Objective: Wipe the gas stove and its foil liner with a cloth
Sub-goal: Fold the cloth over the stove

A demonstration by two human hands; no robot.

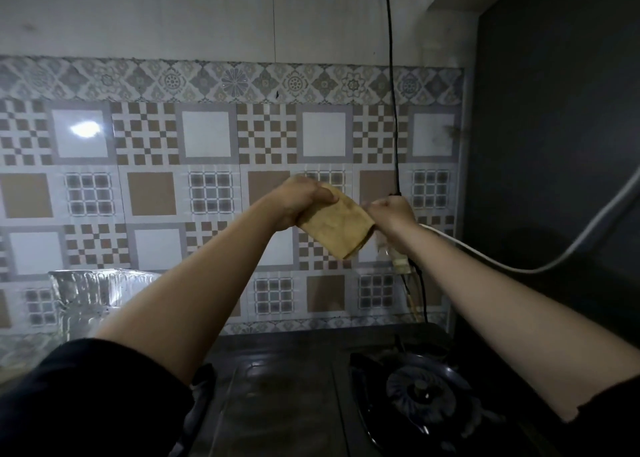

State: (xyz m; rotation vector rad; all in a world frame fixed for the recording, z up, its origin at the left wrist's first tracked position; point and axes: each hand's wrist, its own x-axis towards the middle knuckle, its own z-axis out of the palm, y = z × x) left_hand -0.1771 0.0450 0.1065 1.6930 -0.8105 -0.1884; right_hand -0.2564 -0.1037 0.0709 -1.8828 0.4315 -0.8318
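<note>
Your two hands hold a folded yellow-tan cloth up in the air above the gas stove, in front of the patterned tile backsplash. Your left hand grips the cloth's upper left edge, fingers curled over the top and thumb closed on the fabric. Your right hand pinches the cloth's right edge, its fingers bunched; exactly how they lie on the fabric cannot be told from here. The cloth hangs tilted between the two hands, its lower corner pointing down toward the stove.

Below the cloth, the stove's dark top runs across the bottom of the view, with a burner and its black pan support to the right of the stove's centre. To the left of the stove and behind your left forearm, a crinkled foil liner stands against the tiles. A black cable hangs down the wall just behind your right hand, and a white hose curves along the dark wall to the right of the stove.
</note>
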